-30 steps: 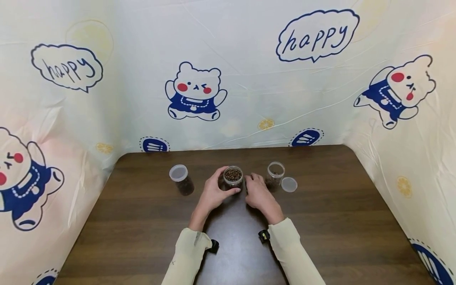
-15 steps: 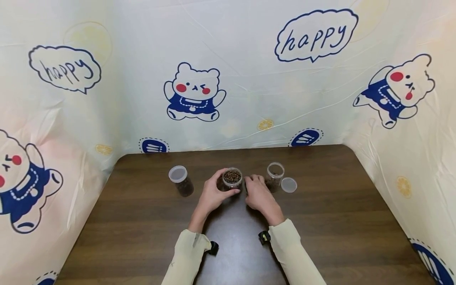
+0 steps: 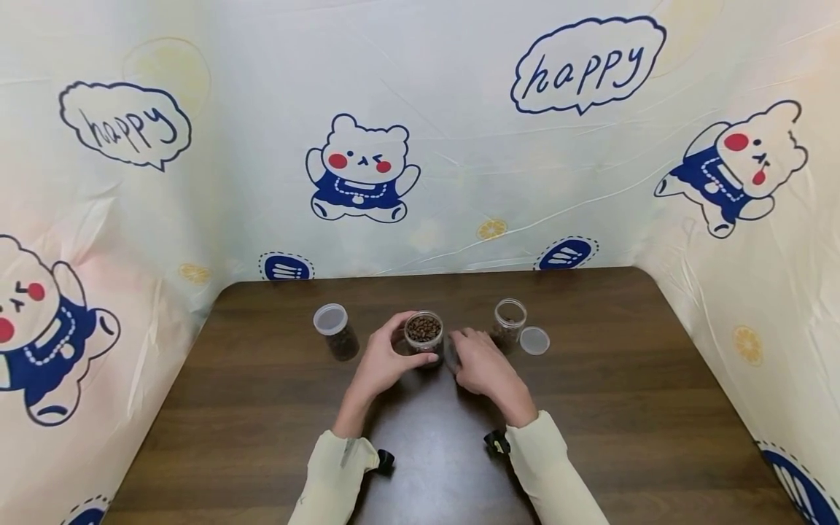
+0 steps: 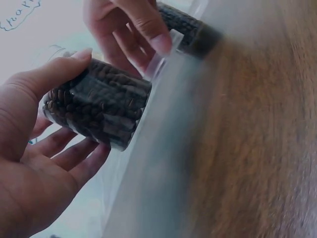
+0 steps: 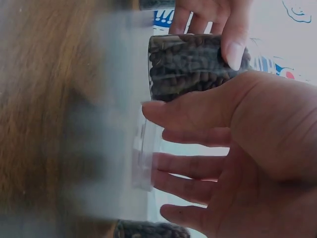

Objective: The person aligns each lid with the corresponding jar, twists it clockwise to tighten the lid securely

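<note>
The left hand (image 3: 383, 364) grips an open, upright clear jar (image 3: 424, 341) filled with brown beans, thumb on the near side and fingers around the far side. Just right of it, the right hand (image 3: 484, 368) pinches a clear round lid (image 3: 451, 354) by its edge, tilted up off the flat. In the left wrist view the beans show through the jar wall (image 4: 101, 101), and the lid (image 4: 161, 57) is apart from the jar's mouth. The right wrist view shows the lid (image 5: 142, 158) low beside the jar's base, between thumb and fingers.
A lidded jar (image 3: 341, 341) of dark contents stands on the wooden table (image 3: 262, 437) at left. Behind the right hand stands an open jar (image 3: 510, 315), partly filled, with a loose translucent lid (image 3: 534, 340) lying to its right. A printed curtain (image 3: 459, 146) surrounds the table's back and sides.
The left hand and its jar have shifted slightly left and nearer. The right hand has drawn a little nearer, and the lid in its fingers now shows more clearly.
</note>
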Action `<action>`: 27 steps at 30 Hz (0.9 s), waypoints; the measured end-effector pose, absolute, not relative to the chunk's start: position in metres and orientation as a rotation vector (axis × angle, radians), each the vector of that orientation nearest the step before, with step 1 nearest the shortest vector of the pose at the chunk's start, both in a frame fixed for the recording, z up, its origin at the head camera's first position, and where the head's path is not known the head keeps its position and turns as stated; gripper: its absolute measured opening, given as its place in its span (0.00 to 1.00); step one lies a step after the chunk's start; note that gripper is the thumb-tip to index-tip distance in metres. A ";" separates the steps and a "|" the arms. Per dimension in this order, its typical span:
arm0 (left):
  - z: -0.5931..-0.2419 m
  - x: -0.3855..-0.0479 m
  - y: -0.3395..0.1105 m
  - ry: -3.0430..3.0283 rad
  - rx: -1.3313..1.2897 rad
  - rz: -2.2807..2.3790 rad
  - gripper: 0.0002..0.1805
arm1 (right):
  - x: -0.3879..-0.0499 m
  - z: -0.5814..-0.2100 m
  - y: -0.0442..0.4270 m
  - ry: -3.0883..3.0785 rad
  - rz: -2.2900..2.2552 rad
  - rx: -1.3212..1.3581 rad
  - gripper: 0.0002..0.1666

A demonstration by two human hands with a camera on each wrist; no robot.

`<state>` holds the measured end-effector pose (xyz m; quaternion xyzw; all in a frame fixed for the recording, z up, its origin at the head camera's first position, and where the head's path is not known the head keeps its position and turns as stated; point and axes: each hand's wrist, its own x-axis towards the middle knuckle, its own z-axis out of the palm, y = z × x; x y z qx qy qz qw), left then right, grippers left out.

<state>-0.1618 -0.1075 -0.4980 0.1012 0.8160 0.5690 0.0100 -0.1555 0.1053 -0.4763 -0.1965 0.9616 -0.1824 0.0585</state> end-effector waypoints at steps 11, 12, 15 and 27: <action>-0.492 -0.136 -0.118 2.500 0.442 1.739 0.41 | -0.134 -0.469 0.114 2.875 -0.544 -0.615 0.33; -0.492 -0.134 -0.119 2.505 0.459 1.727 0.41 | -0.132 -0.470 0.114 2.870 -0.540 -0.620 0.33; -0.496 -0.130 -0.120 2.523 0.515 1.683 0.41 | -0.127 -0.473 0.116 2.859 -0.533 -0.636 0.34; -0.508 -0.117 -0.128 2.513 0.587 1.598 0.42 | -0.117 -0.483 0.116 2.837 -0.494 -0.663 0.33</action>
